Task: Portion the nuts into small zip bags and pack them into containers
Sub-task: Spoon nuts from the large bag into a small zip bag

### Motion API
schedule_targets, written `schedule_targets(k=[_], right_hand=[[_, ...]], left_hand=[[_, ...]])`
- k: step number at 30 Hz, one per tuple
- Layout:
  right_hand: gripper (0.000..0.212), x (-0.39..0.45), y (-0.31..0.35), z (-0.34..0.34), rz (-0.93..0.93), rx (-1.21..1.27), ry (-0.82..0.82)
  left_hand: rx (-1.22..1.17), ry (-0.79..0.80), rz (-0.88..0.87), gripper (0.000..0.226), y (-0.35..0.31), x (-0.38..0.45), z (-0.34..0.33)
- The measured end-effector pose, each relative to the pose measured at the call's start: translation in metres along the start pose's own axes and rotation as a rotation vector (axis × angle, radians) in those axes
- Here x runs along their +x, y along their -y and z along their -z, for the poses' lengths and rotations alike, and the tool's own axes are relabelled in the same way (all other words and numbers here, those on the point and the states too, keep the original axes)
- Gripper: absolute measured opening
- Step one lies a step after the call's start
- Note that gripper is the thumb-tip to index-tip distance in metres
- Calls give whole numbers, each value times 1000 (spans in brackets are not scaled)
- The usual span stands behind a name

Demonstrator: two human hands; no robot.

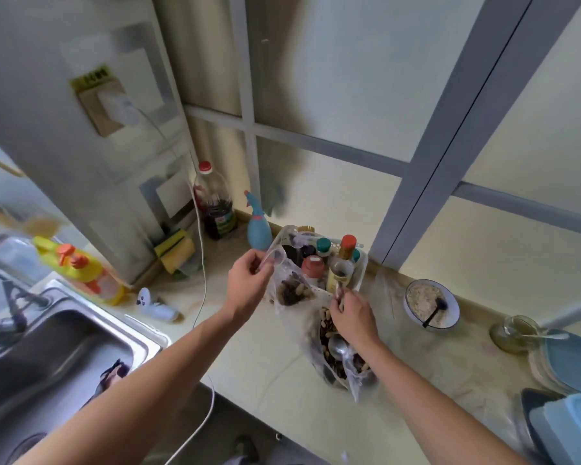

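A small clear zip bag (291, 286) half full of peanuts and dark nuts hangs above the counter. My left hand (249, 280) pinches its top edge at the upper left. My right hand (353, 313) grips the bag's other corner and rests over a large clear bag of nuts (332, 347) lying on the counter. A metal spoon (337, 345) lies in that large bag, just below my right hand. Blue-lidded plastic containers (571, 427) sit at the bottom right corner.
A white basket (361, 273) of condiment bottles stands just behind the bags. A bowl of oats with a black spoon (431, 308) is to the right, then a glass jar (514, 332) and plates (571, 360). A steel sink (47, 350) lies left, and a white cable (202, 297) crosses the counter.
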State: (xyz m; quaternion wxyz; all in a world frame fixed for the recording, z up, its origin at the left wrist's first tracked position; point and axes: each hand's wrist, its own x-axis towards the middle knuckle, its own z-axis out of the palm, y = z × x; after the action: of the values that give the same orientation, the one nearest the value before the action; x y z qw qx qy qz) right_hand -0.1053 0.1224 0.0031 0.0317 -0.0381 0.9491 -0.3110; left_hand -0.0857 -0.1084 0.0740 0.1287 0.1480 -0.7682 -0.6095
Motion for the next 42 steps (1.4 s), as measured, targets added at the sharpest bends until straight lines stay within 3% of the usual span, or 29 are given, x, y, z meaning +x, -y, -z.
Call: schedule_targets(k=[5, 8, 14, 19, 24, 27, 30, 32, 35, 38, 42], right_hand=[[25, 2, -2, -7, -35, -30, -43], [22, 3, -7, -12, -73, -49, -22], [27, -4, 5, -19, -51, -85, -81], [17, -7, 5, -23, -68, -63, -132], [21, -13, 0, -27, -130, -38, -166], [21, -17, -2, -29, -168, -27, -222], [18, -23, -4, -28, -180, -24, -252], [19, -26, -6, -26, -194, -23, -260], [21, -28, -11, -24, -206, -2, -276], [21, -31, -15, -20, -185, 20, -281], [23, -31, -23, -11, -190, 26, -261]], left_hand=[[-106, -134, -26, 19, 8, -1, 6], [-127, -119, -52, 18, 9, 4, 3], [48, 12, 101, 19, 37, 17, 0], [464, 311, 245, 10, 93, 21, 12], [630, 427, 188, 10, 104, 27, 11], [567, 375, 138, 9, 93, 45, -1], [453, 359, 178, 41, 84, 58, -12], [462, 391, 198, 49, 85, 61, -19], [543, 304, 157, 37, 89, 55, -22], [623, 243, 3, 23, 99, 42, -22], [625, -31, 39, 28, 94, 29, -34]])
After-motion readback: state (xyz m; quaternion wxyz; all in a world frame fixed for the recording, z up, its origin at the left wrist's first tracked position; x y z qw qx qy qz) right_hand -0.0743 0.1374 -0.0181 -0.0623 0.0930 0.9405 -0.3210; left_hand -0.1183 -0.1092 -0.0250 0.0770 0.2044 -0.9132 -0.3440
